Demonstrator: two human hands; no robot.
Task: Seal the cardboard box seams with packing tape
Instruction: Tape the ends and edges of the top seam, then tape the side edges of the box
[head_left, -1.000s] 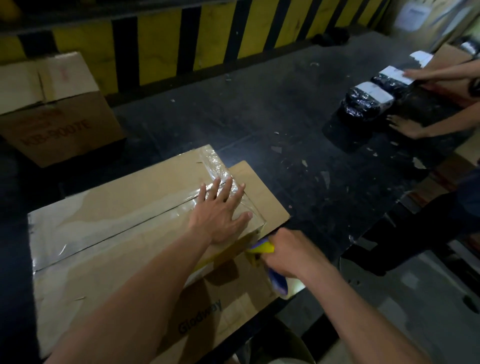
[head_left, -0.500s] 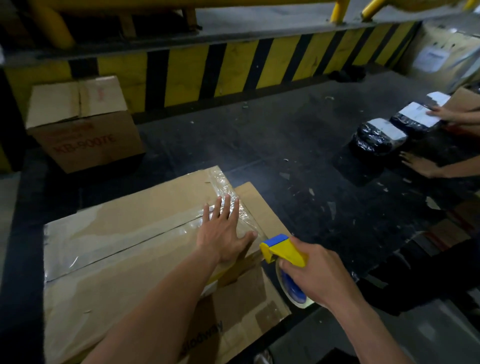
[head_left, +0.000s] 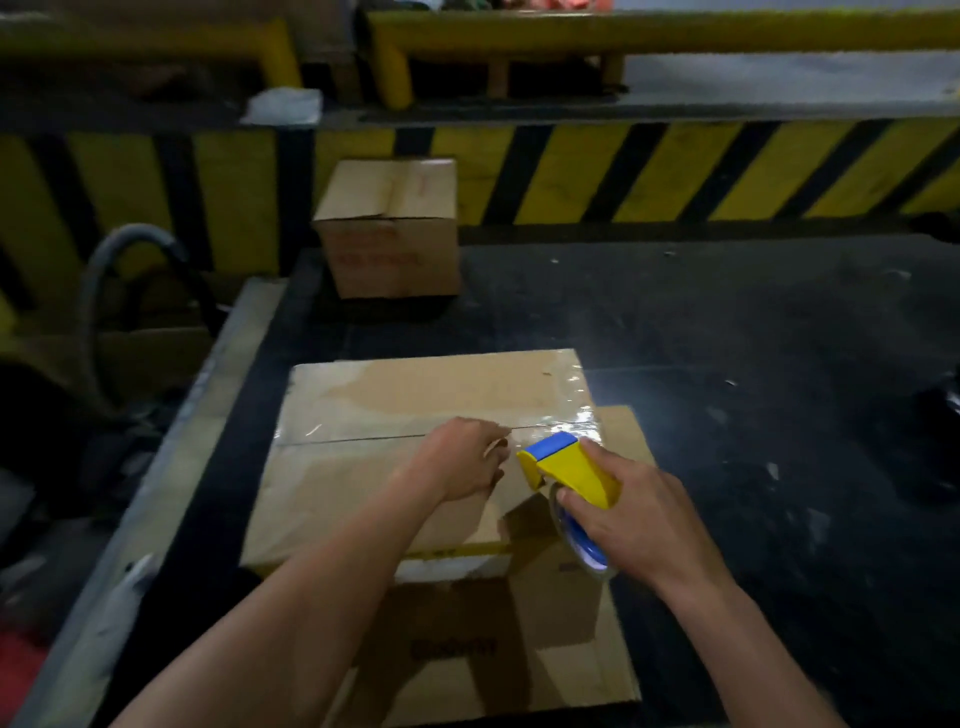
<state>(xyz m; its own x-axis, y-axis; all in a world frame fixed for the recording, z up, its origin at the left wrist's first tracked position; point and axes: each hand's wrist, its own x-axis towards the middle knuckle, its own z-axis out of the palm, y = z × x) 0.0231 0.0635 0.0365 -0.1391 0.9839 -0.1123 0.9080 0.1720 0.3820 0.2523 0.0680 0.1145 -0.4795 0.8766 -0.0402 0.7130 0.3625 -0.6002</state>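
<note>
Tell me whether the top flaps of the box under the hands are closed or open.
Closed. On the box, both top flaps lie flat, meeting at a centre seam under glossy tape.

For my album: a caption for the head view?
Right hand holds a yellow-and-blue tape dispenser at a taped brown cardboard box; left hand rests on it.
</note>
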